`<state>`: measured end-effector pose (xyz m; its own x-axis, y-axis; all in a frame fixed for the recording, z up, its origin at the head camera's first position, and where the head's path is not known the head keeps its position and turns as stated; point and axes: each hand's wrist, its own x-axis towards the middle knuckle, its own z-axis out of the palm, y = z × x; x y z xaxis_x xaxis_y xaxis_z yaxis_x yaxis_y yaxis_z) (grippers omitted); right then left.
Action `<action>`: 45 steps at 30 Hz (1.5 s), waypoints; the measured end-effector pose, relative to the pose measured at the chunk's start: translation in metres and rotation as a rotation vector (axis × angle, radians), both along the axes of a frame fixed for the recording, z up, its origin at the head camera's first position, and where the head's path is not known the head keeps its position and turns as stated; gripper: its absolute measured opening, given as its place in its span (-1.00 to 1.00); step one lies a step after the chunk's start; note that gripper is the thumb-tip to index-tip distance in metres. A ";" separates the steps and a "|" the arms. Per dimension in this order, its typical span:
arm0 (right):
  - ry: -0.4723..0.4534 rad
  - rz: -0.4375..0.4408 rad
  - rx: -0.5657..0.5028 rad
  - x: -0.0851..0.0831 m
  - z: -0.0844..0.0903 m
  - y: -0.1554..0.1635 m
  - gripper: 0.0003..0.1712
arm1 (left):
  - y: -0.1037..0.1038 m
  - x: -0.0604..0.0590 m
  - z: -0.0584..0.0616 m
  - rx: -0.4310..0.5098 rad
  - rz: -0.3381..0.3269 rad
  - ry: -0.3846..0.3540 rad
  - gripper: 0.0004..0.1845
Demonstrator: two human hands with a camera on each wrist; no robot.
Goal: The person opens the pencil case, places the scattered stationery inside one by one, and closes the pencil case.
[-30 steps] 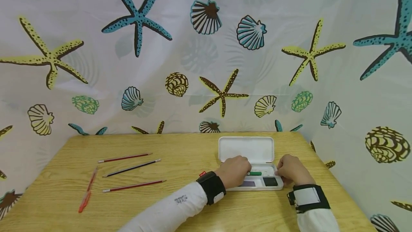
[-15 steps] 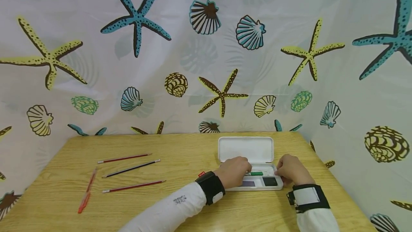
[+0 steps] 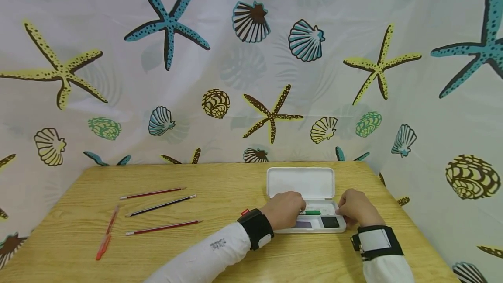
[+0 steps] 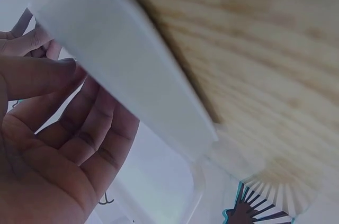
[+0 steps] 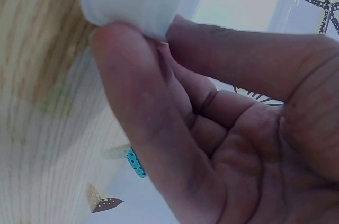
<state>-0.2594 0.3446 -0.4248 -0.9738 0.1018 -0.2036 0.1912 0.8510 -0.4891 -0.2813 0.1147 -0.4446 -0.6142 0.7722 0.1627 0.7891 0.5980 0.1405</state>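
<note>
Pencil case [image 3: 310, 219], long axis left-right, lid rearward

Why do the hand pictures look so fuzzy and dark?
Left wrist view: the case sits too close, so it and the table blur, and the left hand is in shadow. Right wrist view: the right hand fills the frame, dim and soft. Head view: sharp and evenly lit.

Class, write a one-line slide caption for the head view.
Both hands, left hand and right hand, at an open white pencil case.
</note>
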 end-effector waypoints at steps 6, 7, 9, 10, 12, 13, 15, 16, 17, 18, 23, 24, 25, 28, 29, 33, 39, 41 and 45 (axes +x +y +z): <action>0.004 -0.001 0.000 0.000 0.000 -0.001 -0.87 | -0.002 -0.001 0.002 0.008 -0.004 -0.016 -0.81; 0.006 -0.002 -0.001 0.000 0.001 -0.001 -0.87 | -0.002 -0.001 0.002 0.007 -0.004 -0.017 -0.81; 0.008 -0.001 -0.001 0.001 0.001 -0.001 -0.87 | -0.003 0.000 0.002 0.006 -0.002 -0.020 -0.81; 0.008 0.001 -0.001 0.001 0.001 -0.002 -0.87 | -0.003 0.000 0.002 0.006 -0.002 -0.023 -0.81; 0.007 0.000 -0.002 0.001 0.001 -0.002 -0.87 | -0.004 0.000 0.004 0.006 -0.003 -0.024 -0.81; 0.006 0.001 -0.001 0.001 0.001 -0.002 -0.87 | -0.004 0.001 0.004 0.008 -0.004 -0.025 -0.81; 0.005 0.003 -0.002 0.000 0.001 -0.002 -0.87 | -0.005 0.002 0.006 0.012 -0.007 -0.025 -0.81; 0.005 0.004 -0.002 0.000 0.001 -0.002 -0.87 | -0.005 0.002 0.007 0.012 -0.008 -0.027 -0.80; 0.005 0.006 -0.002 0.001 0.001 -0.001 -0.87 | -0.005 0.002 0.008 0.014 -0.009 -0.030 -0.80; 0.005 0.008 -0.003 0.001 0.001 -0.001 -0.87 | -0.006 0.003 0.009 0.016 -0.009 -0.032 -0.80; 0.004 0.013 0.000 0.001 0.002 -0.001 -0.87 | -0.008 0.004 0.014 0.030 -0.015 -0.053 -0.79; 0.003 0.013 -0.001 0.001 0.002 -0.001 -0.87 | -0.009 0.005 0.015 0.034 -0.017 -0.054 -0.79; 0.002 0.012 -0.002 0.001 0.002 -0.001 -0.87 | -0.010 0.005 0.016 0.037 -0.019 -0.056 -0.79; 0.001 0.012 -0.003 0.001 0.002 -0.001 -0.87 | -0.016 0.006 0.019 0.042 -0.024 -0.046 -0.79; 0.000 0.011 0.000 0.001 0.002 -0.001 -0.87 | -0.018 0.006 0.020 0.040 -0.025 -0.043 -0.80; -0.002 0.008 0.009 0.001 0.002 -0.001 -0.87 | -0.028 0.004 0.020 0.036 -0.020 -0.027 -0.81; -0.009 0.004 0.006 0.001 0.002 -0.003 -0.87 | -0.044 -0.001 0.019 0.037 0.027 -0.071 -0.81; -0.010 0.004 0.005 0.001 0.002 -0.003 -0.87 | -0.050 -0.001 0.021 0.041 0.045 -0.093 -0.81; -0.003 0.003 -0.005 0.001 0.003 -0.003 -0.87 | -0.063 -0.002 0.027 0.045 0.072 -0.113 -0.81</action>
